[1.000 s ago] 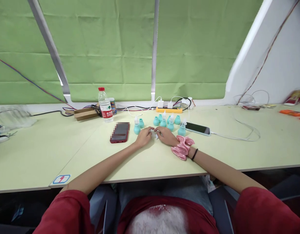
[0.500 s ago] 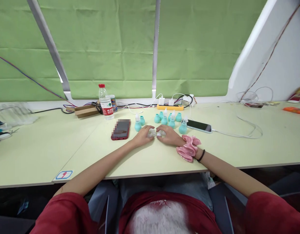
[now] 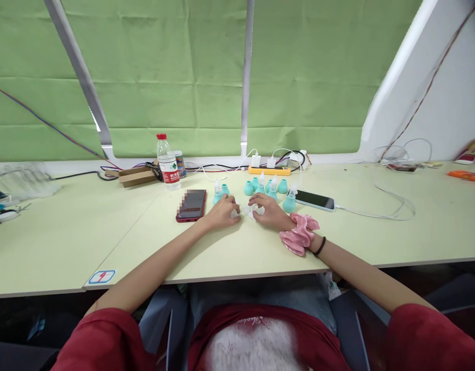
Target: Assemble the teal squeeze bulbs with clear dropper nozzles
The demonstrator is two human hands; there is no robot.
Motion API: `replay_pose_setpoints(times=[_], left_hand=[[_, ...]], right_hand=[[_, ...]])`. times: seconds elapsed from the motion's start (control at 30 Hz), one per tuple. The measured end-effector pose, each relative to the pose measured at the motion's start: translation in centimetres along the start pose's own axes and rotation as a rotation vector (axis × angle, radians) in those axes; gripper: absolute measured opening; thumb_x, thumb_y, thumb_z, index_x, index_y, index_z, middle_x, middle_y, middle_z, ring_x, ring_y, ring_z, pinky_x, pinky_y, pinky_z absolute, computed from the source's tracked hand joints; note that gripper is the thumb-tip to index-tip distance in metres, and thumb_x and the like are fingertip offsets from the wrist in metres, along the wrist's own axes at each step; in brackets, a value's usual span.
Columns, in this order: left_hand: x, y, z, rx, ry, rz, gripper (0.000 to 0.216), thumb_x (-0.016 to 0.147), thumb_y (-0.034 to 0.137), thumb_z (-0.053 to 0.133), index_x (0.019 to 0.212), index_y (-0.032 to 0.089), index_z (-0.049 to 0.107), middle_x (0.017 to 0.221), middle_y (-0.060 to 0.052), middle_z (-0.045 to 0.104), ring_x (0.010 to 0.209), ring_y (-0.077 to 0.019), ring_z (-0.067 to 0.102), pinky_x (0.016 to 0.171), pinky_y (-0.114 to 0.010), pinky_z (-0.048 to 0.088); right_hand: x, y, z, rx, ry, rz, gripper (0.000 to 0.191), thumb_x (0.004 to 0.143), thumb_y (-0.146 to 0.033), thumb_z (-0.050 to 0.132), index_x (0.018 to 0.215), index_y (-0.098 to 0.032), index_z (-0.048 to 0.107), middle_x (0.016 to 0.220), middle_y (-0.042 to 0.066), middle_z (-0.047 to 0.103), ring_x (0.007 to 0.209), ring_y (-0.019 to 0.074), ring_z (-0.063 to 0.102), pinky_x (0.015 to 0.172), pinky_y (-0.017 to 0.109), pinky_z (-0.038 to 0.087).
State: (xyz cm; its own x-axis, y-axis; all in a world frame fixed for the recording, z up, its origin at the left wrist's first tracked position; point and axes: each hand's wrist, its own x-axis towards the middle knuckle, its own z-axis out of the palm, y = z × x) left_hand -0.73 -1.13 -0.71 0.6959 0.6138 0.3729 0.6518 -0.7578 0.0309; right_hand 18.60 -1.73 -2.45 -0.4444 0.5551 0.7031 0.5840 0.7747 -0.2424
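Note:
My left hand (image 3: 223,212) rests on the table with its fingers curled round a small translucent nozzle tip (image 3: 235,213), partly hidden by the fingers. Facing it, my right hand (image 3: 271,212) has thumb and forefinger bent about another translucent nozzle tip (image 3: 260,210). More small clear pieces (image 3: 246,210) lie in the gap between the hands. Just beyond stand several turquoise squeeze bulbs (image 3: 248,188), some bare. A bulb with a clear tip (image 3: 289,203) is beside my right hand; another tipped bulb (image 3: 217,196) is partly behind my left.
A red-cased phone (image 3: 191,205) lies left of my hands, and a charging phone (image 3: 315,200) lies to the right. Behind are a water bottle (image 3: 168,164), a can (image 3: 179,163), a cardboard tray (image 3: 137,177) and a yellow power strip (image 3: 269,170) with cables. Orange-handled tools (image 3: 466,175) lie far right.
My left hand has shifted slightly left and its fingers have curled downward, widening the gap between the hands. My right hand has moved slightly, and loose clear pieces now show between them.

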Motion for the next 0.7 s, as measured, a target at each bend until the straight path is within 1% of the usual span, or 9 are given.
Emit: replay_pose_setpoints(times=[0.2,0.3,0.37,0.43,0.53,0.6,0.7], left_hand=[[0.08,-0.34,-0.28,-0.026,-0.048,0.01,0.019,0.067,0.025,0.05,0.079,0.016,0.062,0.077,-0.007,0.053,0.082,-0.0214,0.045,0.076,-0.033,0.037],[0.09,-0.33,-0.23,-0.044,-0.034,-0.013,0.02,0.066,0.023,0.051,0.082,0.017,0.061,0.077,-0.007,0.054,0.081,-0.0214,0.046,0.075,-0.033,0.037],[0.04,-0.17,-0.17,-0.046,-0.019,-0.017,0.023,0.066,0.023,0.051,0.087,0.017,0.06,0.08,-0.007,0.055,0.082,-0.0217,0.045,0.074,-0.033,0.037],[-0.02,0.08,-0.05,-0.037,-0.016,-0.01,0.023,0.069,0.025,0.049,0.087,0.018,0.06,0.083,-0.008,0.055,0.084,-0.0223,0.044,0.073,-0.034,0.036],[-0.07,0.42,0.23,-0.018,-0.039,-0.023,0.02,0.074,0.028,0.045,0.082,0.02,0.061,0.086,-0.008,0.054,0.086,-0.0226,0.043,0.07,-0.033,0.036],[-0.04,0.55,0.41,-0.008,-0.042,-0.042,0.021,0.076,0.029,0.044,0.082,0.02,0.061,0.088,-0.008,0.054,0.087,-0.0224,0.042,0.069,-0.032,0.036],[0.06,0.57,0.61,0.009,-0.025,-0.047,0.019,0.075,0.029,0.045,0.079,0.018,0.061,0.087,-0.008,0.055,0.088,-0.0226,0.042,0.069,-0.033,0.036]], right_hand=[[0.11,0.35,-0.2,-0.016,-0.023,0.034,0.034,0.062,-0.002,0.041,0.087,-0.018,0.057,0.09,0.005,0.054,0.086,0.0161,0.052,0.071,0.029,0.044],[0.22,0.44,-0.32,-0.046,-0.038,0.061,0.033,0.063,-0.002,0.04,0.087,-0.017,0.057,0.088,0.005,0.055,0.076,0.0142,0.053,0.067,0.028,0.044],[0.24,0.46,-0.34,-0.063,-0.05,0.094,0.031,0.064,-0.002,0.041,0.086,-0.015,0.057,0.082,0.005,0.057,0.066,0.0124,0.053,0.064,0.027,0.044],[0.19,0.44,-0.27,-0.082,-0.075,0.124,0.027,0.064,-0.004,0.043,0.084,-0.015,0.058,0.075,0.004,0.058,0.062,0.012,0.052,0.063,0.026,0.044],[0.04,0.37,-0.04,-0.122,-0.102,0.129,0.021,0.065,-0.008,0.047,0.081,-0.015,0.059,0.073,0.004,0.058,0.069,0.0145,0.053,0.068,0.029,0.043],[-0.06,0.42,0.16,-0.145,-0.068,0.126,0.02,0.067,-0.011,0.048,0.083,-0.016,0.058,0.08,0.005,0.057,0.078,0.0164,0.052,0.072,0.031,0.043],[-0.19,0.8,0.5,-0.177,-0.015,0.139,0.026,0.069,-0.014,0.046,0.095,-0.015,0.054,0.096,0.008,0.052,0.092,0.0181,0.049,0.081,0.033,0.041]])
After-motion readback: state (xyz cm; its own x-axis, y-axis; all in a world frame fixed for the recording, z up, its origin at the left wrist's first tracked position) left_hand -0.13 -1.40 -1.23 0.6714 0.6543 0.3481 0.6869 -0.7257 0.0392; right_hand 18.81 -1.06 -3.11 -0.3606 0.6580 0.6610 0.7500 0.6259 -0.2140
